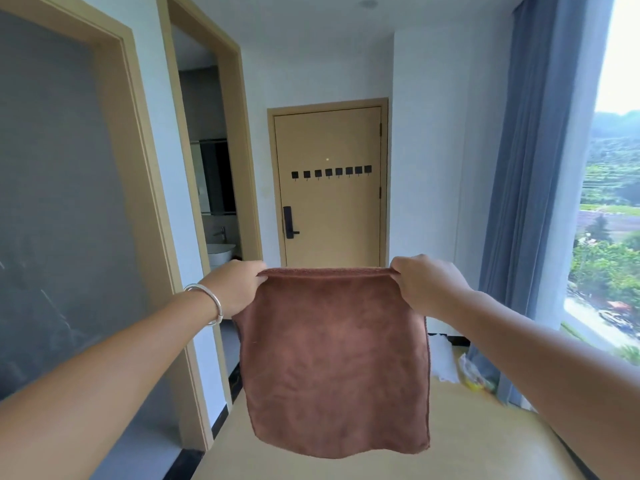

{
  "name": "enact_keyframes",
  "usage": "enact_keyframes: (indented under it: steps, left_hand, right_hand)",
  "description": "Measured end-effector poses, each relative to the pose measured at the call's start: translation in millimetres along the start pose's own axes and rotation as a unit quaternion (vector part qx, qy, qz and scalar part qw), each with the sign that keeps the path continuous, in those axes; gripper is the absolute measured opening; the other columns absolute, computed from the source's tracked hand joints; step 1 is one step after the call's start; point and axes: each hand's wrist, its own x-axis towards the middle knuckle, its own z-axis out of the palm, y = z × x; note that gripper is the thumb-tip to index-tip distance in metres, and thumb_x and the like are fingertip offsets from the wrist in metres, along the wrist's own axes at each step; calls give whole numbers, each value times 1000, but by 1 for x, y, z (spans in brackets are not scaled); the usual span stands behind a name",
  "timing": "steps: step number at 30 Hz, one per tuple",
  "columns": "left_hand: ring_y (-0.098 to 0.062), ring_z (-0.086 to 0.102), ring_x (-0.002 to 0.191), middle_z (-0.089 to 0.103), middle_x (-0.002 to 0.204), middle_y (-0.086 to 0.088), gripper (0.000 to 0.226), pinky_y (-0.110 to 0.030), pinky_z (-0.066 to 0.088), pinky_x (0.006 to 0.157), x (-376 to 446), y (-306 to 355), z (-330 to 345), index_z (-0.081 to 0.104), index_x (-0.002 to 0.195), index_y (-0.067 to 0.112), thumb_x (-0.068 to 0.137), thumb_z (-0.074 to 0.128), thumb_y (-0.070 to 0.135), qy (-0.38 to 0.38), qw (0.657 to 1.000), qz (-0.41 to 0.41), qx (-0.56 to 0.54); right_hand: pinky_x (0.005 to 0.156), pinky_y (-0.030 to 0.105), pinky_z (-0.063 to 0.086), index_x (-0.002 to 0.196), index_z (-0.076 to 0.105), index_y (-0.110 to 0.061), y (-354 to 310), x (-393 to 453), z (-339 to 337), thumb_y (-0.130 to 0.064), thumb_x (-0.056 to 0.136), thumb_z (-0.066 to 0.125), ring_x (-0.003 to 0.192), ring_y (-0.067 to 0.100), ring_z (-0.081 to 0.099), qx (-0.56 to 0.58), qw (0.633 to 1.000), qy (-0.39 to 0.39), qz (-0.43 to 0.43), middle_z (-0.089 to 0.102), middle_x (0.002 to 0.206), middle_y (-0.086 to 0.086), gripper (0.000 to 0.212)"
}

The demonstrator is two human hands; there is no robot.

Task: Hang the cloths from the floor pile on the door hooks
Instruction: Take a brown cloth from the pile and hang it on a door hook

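Observation:
A brown cloth (334, 362) hangs spread flat in front of me. My left hand (235, 285) pinches its top left corner and my right hand (427, 284) pinches its top right corner, so the top edge is stretched between them. Beyond it, at the end of the hallway, stands a tan door (330, 220) with a row of several small black hooks (330, 172) across its middle. All the hooks are bare. The floor pile is out of sight.
A black lock handle (288, 221) sits on the door's left side. An open bathroom doorway (211, 202) is on the left. Blue curtains (530, 202) and a large window line the right. White and yellow bags (460, 370) lie by the curtain foot.

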Motion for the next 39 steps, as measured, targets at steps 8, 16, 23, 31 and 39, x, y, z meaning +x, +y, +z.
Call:
enact_keyframes:
  steps: [8,16,23,31,39]
  left_hand:
    - [-22,58,76,64,80,-4,26,-35,46,70,31,9,12,60,82,17,100,44,25,-22,999,11,35]
    - [-16,59,78,64,80,6,33,-32,45,70,89,-7,25,60,83,27,102,34,35,-24,998,33,57]
    - [-23,62,82,68,89,1,22,-35,49,71,160,-49,54,54,97,33,101,34,41,-10,997,48,55]
    - [-18,61,73,63,75,4,37,-35,49,69,250,-109,66,57,85,23,102,30,42,27,998,34,45]
    - [-21,52,67,45,67,8,31,-31,33,55,332,-155,82,53,90,21,102,29,37,95,989,34,106]
  right_hand:
    - [46,29,26,84,46,-22,21,21,2,-22,98,36,59,22,46,-21,1000,1,-22,43,68,-4,17]
    - [55,31,37,93,54,-21,37,68,23,-22,98,35,69,25,53,-19,1000,8,-16,57,83,1,20]
    - [68,32,38,98,58,-19,35,137,60,-22,99,36,86,23,54,-49,997,48,-25,62,93,2,23]
    - [77,32,38,97,56,-20,13,248,104,-22,99,35,107,21,52,-69,996,53,-34,64,99,0,21]
    - [70,31,32,91,55,-23,-8,339,156,-14,95,38,97,21,53,-64,996,65,3,63,93,-2,19]
